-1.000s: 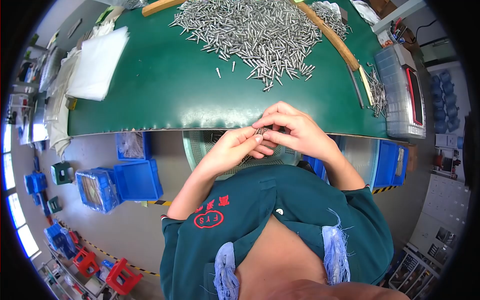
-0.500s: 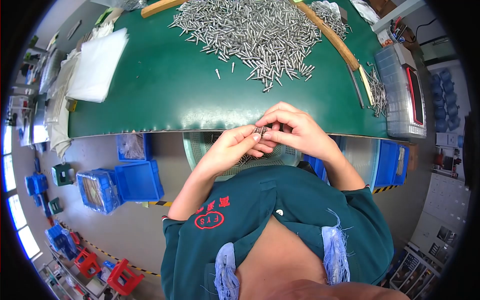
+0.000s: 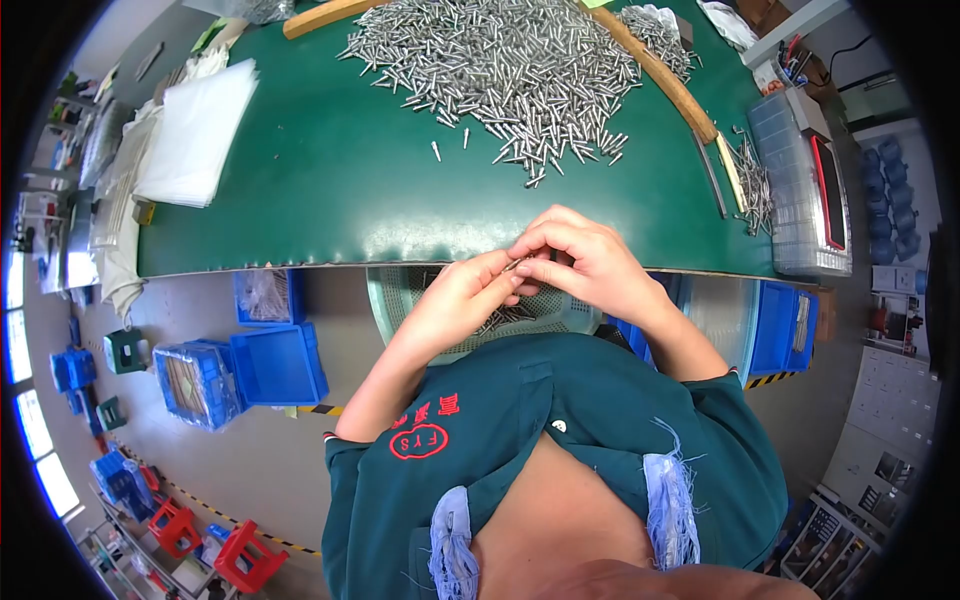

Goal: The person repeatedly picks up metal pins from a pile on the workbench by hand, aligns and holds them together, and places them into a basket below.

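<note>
My left hand [image 3: 462, 298] and my right hand [image 3: 582, 262] meet just off the front edge of the green tabletop [image 3: 330, 200]. Pinched where their fingertips touch are small metal pins [image 3: 519, 264], mostly hidden by the fingers. Both hands are closed, and how many pins each has I cannot tell. Below them, a pale green plastic basket [image 3: 383, 310] holds more dark metal pieces, partly covered by my hands. Farther back on the table lies a big heap of silver tapered pins [image 3: 500, 70], with a few loose ones at its near side.
Wooden strips [image 3: 665, 80] border the heap. White sheets [image 3: 195, 135] lie at the left. On the right are long thin metal pieces [image 3: 753, 185] and a clear plastic box [image 3: 790, 190] with a red-framed item. Blue bins [image 3: 280, 362] stand on the floor at left.
The pins at my fingertips have turned and show less than before, as the fingers closed over them. Both hands stay in nearly the same place.
</note>
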